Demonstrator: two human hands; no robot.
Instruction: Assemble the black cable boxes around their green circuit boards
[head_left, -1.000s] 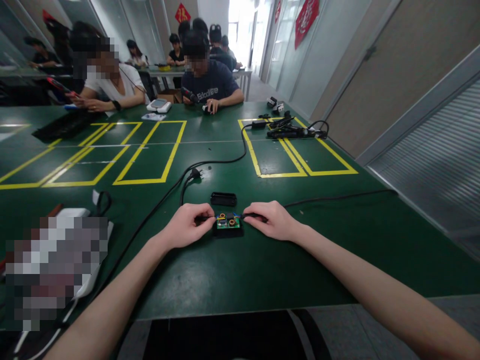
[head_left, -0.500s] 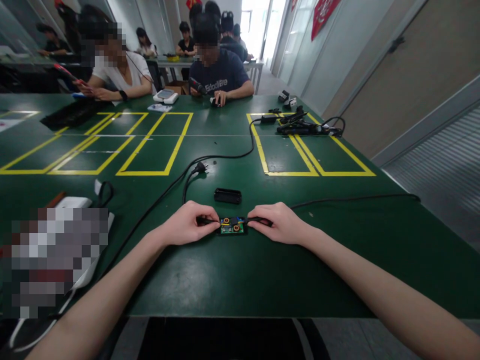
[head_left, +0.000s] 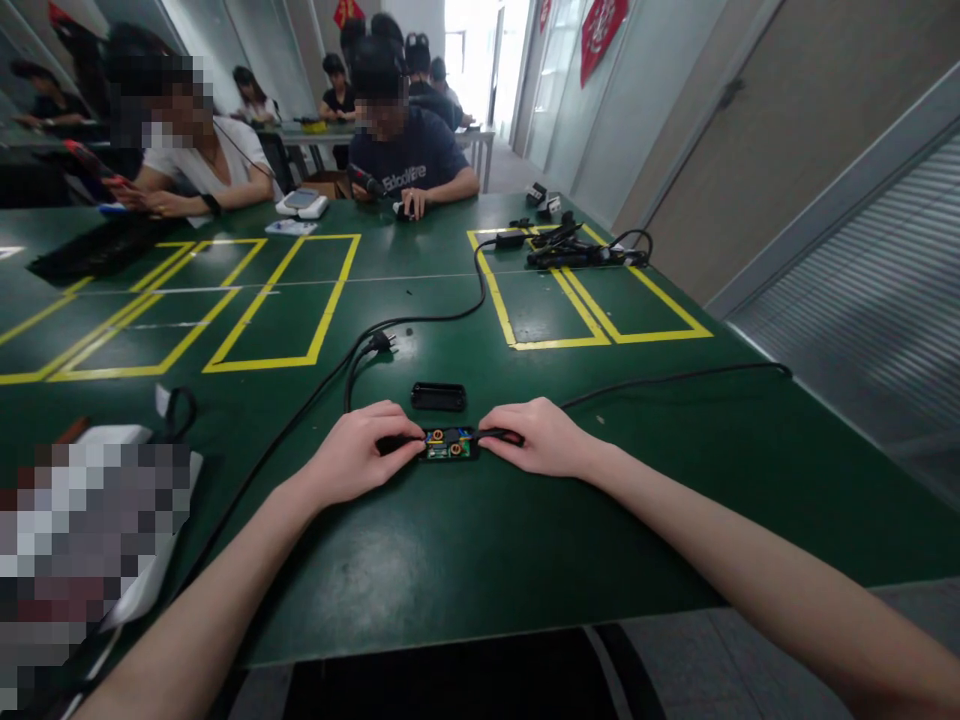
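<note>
A small green circuit board with copper-wound coils sits in a black lower case half on the green table. My left hand is closed at the board's left end, its thumb and fingers pinching the black cable there. On the opposite end, my right hand pinches the other black cable close to where it enters the case. Just beyond the board lies the matching black case half, its hollow side up, with neither hand touching it.
A cable with a power plug curves across the table left of centre. Farther back lie bundled black adapters and cables by yellow tape outlines. A blurred-out object occupies the left. Two people sit across the table.
The camera view has turned slightly to the right and tilted, so everything appears shifted left. Both hands keep their pinch on the cables, and the board looks a little more level inside its case.
</note>
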